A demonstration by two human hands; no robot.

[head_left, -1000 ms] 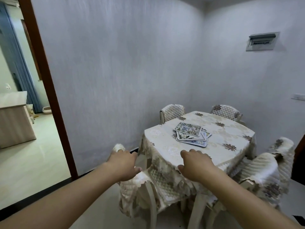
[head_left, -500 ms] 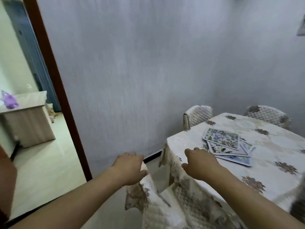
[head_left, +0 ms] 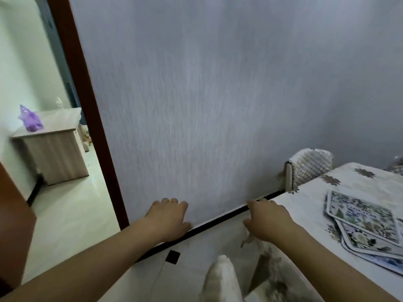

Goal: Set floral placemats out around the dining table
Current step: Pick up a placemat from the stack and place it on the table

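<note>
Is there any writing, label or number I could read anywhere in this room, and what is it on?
None can be read.
Top floral placemat: faint dark marks near its middle, too blurred to tell if they are words.
Purple bag on the cabinet: no print shows.

Over on the right: counter (head_left: 290,200) draped in a cream tablecloth with brown flower motifs (head_left: 359,182). Sitting flat on the cloth, a messy fanned stack of rectangular blue-green floral placemats (head_left: 362,216).
</note>
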